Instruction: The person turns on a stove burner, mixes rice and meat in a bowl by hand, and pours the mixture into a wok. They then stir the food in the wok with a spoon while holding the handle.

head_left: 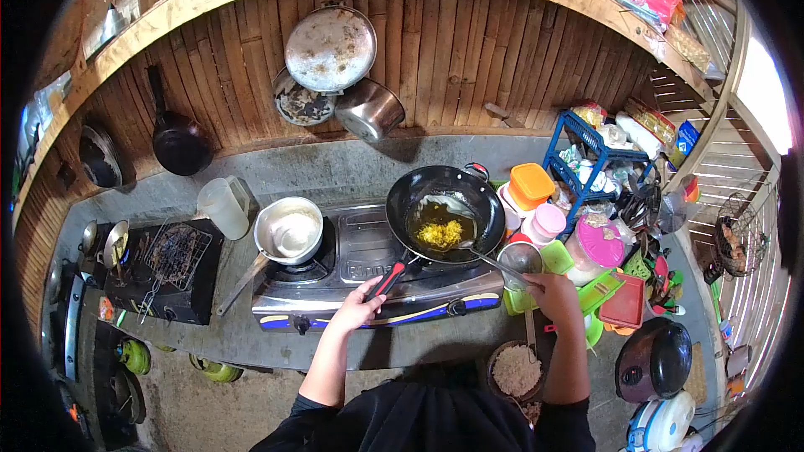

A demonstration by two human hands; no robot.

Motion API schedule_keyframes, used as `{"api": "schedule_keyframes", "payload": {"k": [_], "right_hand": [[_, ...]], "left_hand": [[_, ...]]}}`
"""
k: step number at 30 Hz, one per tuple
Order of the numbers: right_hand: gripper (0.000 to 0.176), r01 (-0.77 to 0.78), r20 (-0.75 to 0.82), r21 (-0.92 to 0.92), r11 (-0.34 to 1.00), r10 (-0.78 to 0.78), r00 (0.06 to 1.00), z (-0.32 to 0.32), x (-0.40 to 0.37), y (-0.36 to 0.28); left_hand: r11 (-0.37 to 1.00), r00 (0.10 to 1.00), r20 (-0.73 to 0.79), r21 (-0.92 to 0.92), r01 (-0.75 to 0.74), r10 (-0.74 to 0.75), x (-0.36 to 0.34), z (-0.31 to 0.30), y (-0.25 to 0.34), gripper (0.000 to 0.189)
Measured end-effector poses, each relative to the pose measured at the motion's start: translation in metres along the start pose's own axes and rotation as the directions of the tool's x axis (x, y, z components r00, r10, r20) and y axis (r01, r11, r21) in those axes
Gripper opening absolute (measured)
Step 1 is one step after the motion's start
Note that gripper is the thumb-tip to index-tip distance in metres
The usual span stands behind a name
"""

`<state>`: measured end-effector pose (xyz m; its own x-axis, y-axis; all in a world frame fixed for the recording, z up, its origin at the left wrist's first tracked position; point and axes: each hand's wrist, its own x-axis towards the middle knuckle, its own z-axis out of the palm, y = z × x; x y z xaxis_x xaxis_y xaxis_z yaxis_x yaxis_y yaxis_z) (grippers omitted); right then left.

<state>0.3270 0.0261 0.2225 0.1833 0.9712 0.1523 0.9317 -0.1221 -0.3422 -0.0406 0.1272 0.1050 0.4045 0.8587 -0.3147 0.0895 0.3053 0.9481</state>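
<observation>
wok (pixel 419 192) set on right burner of stove (pixel 360 247) — its handle (pixel 390 276) gripped by left hand (pixel 358 308). spatula (pixel 490 259) clasped by right hand (pixel 548 291) — tip sunk in yellow food (pixel 440 234) mid-wok.

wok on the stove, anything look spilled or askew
No spill shows. The wok looks tipped toward its handle, which the left hand grips, so the oil and yellow food pool on the near side. The right hand holds a spatula reaching into it.
</observation>
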Motion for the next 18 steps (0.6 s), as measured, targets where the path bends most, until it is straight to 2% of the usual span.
{"api": "schedule_keyframes", "payload": {"k": [3,5,10,15,18], "right_hand": [[0.025,-0.01,0.009,0.087,0.996,0.009,1.0,0.03,0.011,0.001],[0.026,0.097,-0.107,0.125,0.987,-0.084,0.991,0.053,0.019,0.005],[0.028,0.059,-0.115,0.171,0.983,-0.04,0.993,0.076,0.032,-0.006],[0.027,0.081,-0.15,0.195,0.978,-0.051,0.987,0.072,0.033,-0.01],[0.027,0.128,-0.118,0.132,0.983,-0.112,0.987,0.059,0.027,-0.008]], "left_hand": [[1.0,1.0,-0.011,0.016,-0.009,0.009,-0.002,0.002,0.003,0.05],[1.0,1.0,-0.016,0.011,-0.006,0.006,-0.002,0.002,0.004,0.05],[1.0,1.0,-0.015,0.004,0.01,-0.01,-0.003,0.001,0.005,0.051],[1.0,1.0,-0.013,0.02,-0.014,0.015,0.0,0.001,0.0,0.051],[1.0,1.0,-0.015,0.012,-0.006,0.006,-0.002,0.002,0.004,0.051]]}}
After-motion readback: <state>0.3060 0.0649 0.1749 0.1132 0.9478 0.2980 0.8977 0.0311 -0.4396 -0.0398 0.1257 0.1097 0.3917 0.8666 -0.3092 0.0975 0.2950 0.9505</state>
